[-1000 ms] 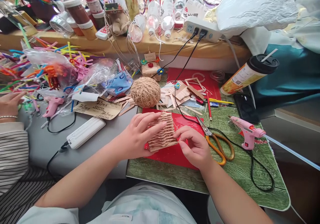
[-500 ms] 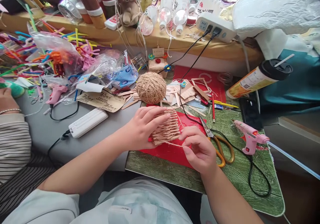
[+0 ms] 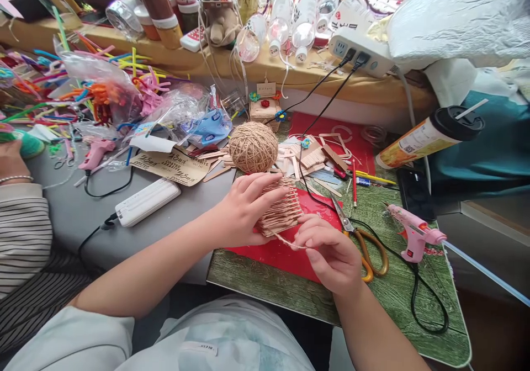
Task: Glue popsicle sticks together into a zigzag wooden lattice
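My left hand [image 3: 244, 211] is closed over a block of stacked craft sticks [image 3: 281, 205], its fingers across the top and its thumb low on the near side. A strand of twine [image 3: 285, 240] runs from the block's lower edge to my right hand [image 3: 329, 249], where thumb and fingers pinch it. Just behind the block sits a ball of twine [image 3: 253, 147]. Under both hands lies a red sheet [image 3: 273, 260] on a green wood-patterned board [image 3: 265, 285]. Orange-handled scissors [image 3: 364, 244] rest right of my right hand, blades partly apart.
A pink glue gun [image 3: 414, 230] with a black cord stands at the board's right, near a tilted drink cup [image 3: 430, 133]. Loose craft sticks [image 3: 310, 161] lie behind. Left are a white power bank [image 3: 147, 201], pipe cleaners [image 3: 103, 97] and another person's hand [image 3: 12, 161].
My right hand has turned and shifted slightly, with the twine still pinched. The block has moved a little to the right with my left hand; the whole view has shifted slightly.
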Demonstrator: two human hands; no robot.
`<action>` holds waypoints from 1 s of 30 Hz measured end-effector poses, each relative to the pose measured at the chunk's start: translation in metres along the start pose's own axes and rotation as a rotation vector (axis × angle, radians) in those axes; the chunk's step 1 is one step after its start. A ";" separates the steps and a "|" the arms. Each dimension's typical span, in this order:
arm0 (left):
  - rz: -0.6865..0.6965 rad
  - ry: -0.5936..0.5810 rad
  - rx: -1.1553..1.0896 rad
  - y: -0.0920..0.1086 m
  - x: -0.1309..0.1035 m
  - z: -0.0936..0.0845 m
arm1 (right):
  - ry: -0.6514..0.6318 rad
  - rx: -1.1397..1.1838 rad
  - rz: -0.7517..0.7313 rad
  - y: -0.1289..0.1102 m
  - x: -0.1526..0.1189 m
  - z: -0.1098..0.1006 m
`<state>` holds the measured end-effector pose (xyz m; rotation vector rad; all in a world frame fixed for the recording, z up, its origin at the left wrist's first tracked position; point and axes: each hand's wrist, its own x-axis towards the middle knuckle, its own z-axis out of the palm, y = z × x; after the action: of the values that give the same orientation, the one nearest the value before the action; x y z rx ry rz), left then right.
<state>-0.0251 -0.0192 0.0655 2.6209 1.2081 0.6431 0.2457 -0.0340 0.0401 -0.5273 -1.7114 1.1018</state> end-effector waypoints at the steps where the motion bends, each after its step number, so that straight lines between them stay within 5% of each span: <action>1: 0.006 0.005 -0.009 0.000 0.003 0.000 | 0.010 0.005 0.003 0.000 0.000 0.000; 7: 0.053 0.002 0.005 0.002 0.016 -0.001 | 0.019 -0.131 0.025 -0.016 0.000 -0.004; 11: 0.063 -0.009 0.026 0.000 0.015 0.003 | -0.171 -0.463 0.136 -0.035 0.011 -0.006; 17: 0.097 0.044 0.018 -0.011 0.008 0.009 | -0.360 -0.847 0.087 -0.054 0.034 0.002; 30: 0.172 0.009 -0.021 -0.025 -0.003 0.008 | -0.464 -0.779 0.100 -0.068 0.054 0.026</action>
<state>-0.0404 -0.0047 0.0489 2.7271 0.9792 0.6941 0.2098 -0.0377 0.1235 -0.8868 -2.5554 0.6068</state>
